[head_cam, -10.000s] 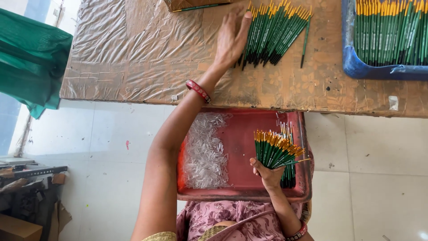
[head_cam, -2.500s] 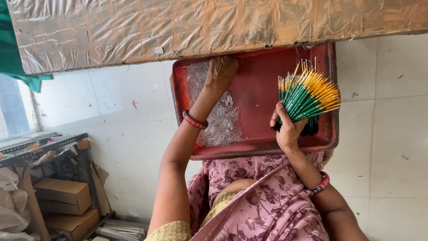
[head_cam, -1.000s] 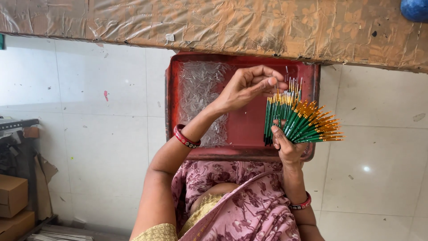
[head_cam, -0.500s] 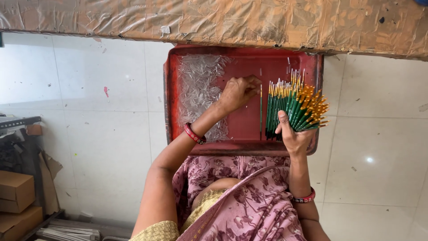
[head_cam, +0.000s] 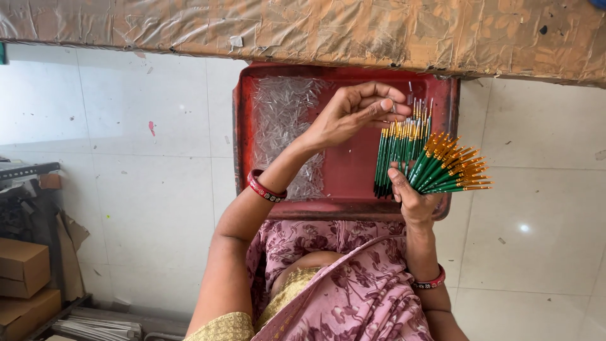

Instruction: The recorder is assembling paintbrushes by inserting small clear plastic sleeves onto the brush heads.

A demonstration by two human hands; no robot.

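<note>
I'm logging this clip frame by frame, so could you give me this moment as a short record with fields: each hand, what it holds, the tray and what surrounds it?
left hand: raised over the red tray, fingertips pinched at the tips of the upright brushes
right hand: grip closed on a fanned bunch of green-handled brushes
tray contents: heap of clear small tubes on its left side
tray position: on the person's lap, below the table edge
surroundings: cardboard boxes at lower left
</note>
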